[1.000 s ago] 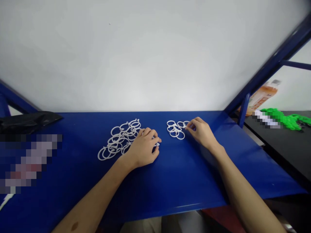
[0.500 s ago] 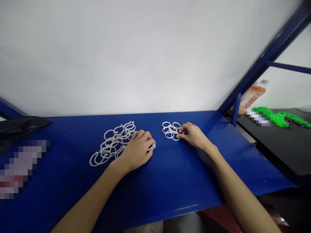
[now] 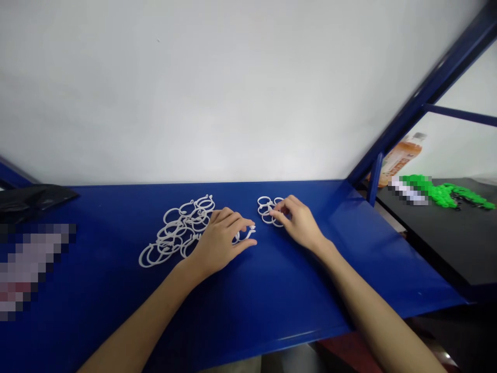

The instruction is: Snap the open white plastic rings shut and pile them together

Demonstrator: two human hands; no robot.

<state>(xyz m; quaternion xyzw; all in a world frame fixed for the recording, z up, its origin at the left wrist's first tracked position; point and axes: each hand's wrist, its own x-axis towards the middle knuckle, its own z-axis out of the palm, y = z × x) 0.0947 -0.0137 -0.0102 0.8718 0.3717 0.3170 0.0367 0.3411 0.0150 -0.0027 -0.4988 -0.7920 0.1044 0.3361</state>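
Note:
My left hand rests at the right side of a loose pile of white open rings with small hooked ends. Its thumb and index finger are spread, and a white ring shows between them, partly hidden under the palm. My right hand has its thumb and index finger brought together over a compact cluster of white rings. The fingertips touch the middle of this cluster and cover its right part. The exact piece between them is hard to make out.
All of this lies on a blue metal shelf against a pale wall. A black plastic bag is at the left. Beyond the blue frame post at right stand an orange drink bottle and green pieces on a black surface.
My left thumb has opened away from the index finger, showing more of the ring there. My right hand has moved left, from the cluster's right edge onto its middle.

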